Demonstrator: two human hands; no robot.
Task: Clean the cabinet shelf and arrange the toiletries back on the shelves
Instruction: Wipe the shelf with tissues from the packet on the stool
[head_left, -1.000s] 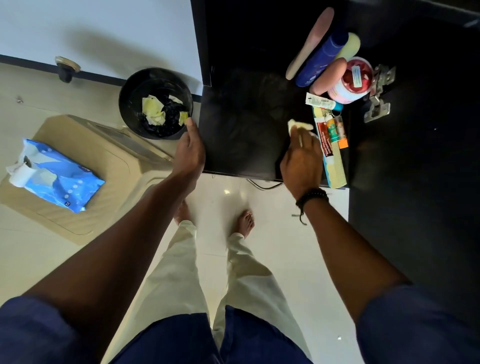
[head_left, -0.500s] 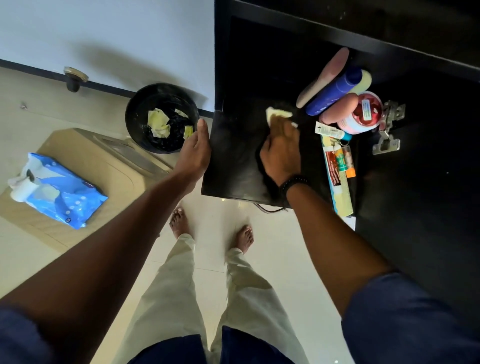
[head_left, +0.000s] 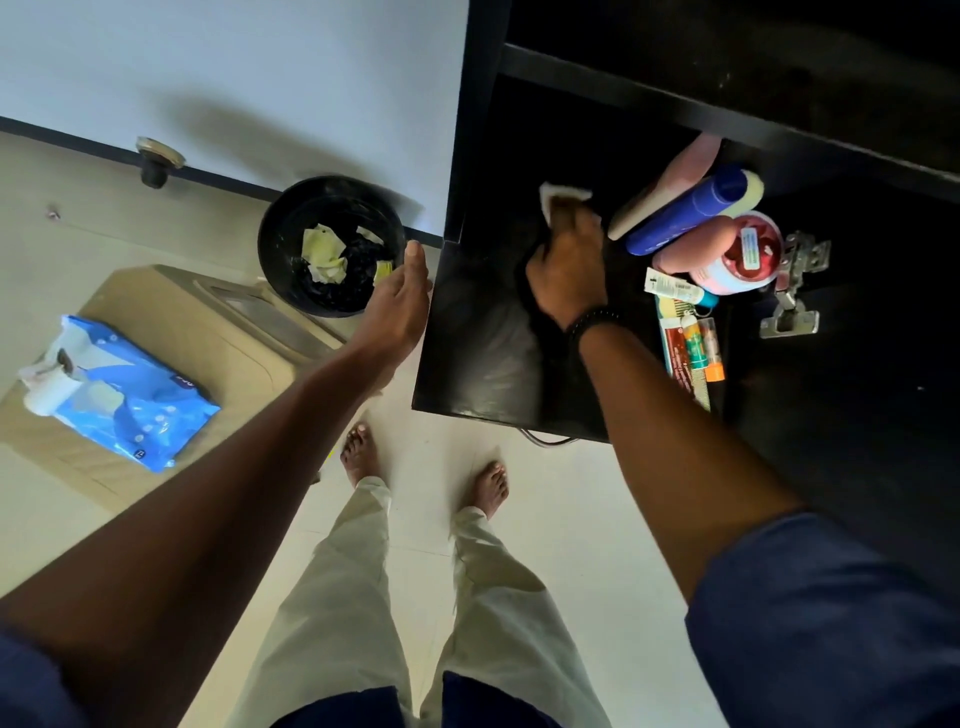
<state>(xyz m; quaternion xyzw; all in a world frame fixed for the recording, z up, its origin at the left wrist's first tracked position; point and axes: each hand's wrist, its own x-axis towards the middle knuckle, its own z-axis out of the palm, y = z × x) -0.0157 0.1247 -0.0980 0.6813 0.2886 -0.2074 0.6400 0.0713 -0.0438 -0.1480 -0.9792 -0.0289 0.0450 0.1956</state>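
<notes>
My right hand (head_left: 569, 273) presses a white wipe (head_left: 558, 197) flat on the black cabinet shelf (head_left: 478, 353), deep toward its back. Only the wipe's far edge shows past my fingers. To the right of that hand, toiletries crowd the shelf: a blue bottle (head_left: 685, 215), a pink bottle (head_left: 675, 179), a red-lidded jar (head_left: 748, 249), a small white tube (head_left: 670, 286) and a toothpaste box (head_left: 685, 358). My left hand (head_left: 397, 306) rests flat against the shelf's left edge with straight fingers, holding nothing.
A black bin (head_left: 330, 244) with used wipes stands on the floor left of the cabinet. A blue wipes pack (head_left: 119, 400) lies on a beige stool (head_left: 218, 332). A metal hinge (head_left: 795, 286) is at the shelf's right. My bare feet are below the shelf's front edge.
My right hand has slid the wipe from the shelf's front right, beside the toothpaste box, toward the back. My left hand has stayed on the left edge.
</notes>
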